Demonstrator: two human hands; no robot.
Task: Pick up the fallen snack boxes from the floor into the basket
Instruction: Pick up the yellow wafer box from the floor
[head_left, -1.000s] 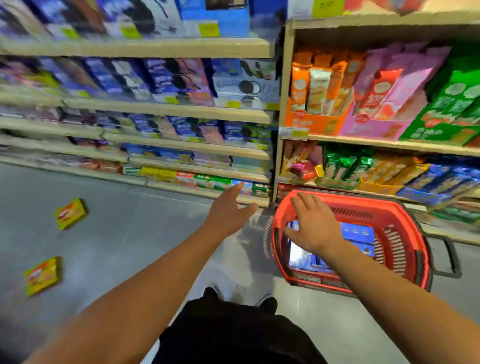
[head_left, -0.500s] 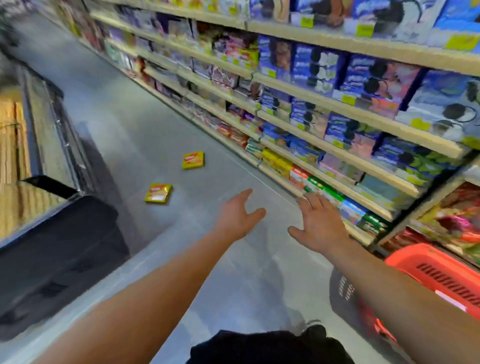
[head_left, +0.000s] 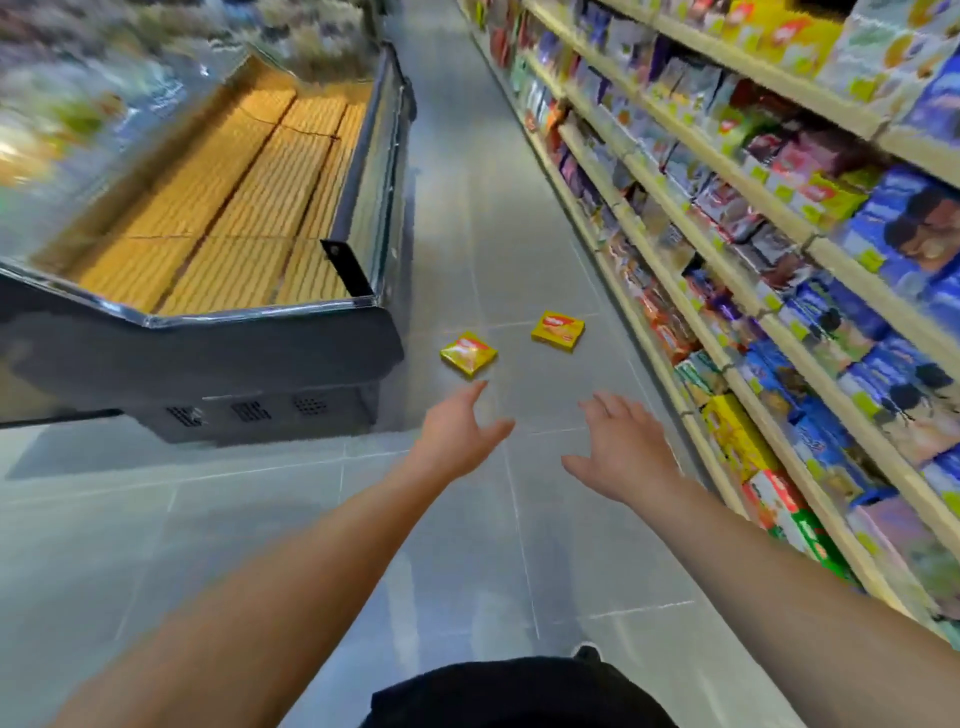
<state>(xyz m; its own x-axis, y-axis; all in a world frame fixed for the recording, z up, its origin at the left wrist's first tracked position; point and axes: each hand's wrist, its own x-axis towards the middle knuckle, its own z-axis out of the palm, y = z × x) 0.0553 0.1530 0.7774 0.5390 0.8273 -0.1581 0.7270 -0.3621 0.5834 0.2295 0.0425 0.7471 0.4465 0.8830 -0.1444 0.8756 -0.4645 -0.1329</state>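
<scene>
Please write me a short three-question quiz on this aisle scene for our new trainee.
1. True or false: the left hand already holds a snack box.
2. How many yellow snack boxes lie on the floor?
3. Which is nearer the shelves: A) the left box, B) the right box?

Key:
1. False; both it and the right hand are open and empty.
2. Two.
3. B.
</scene>
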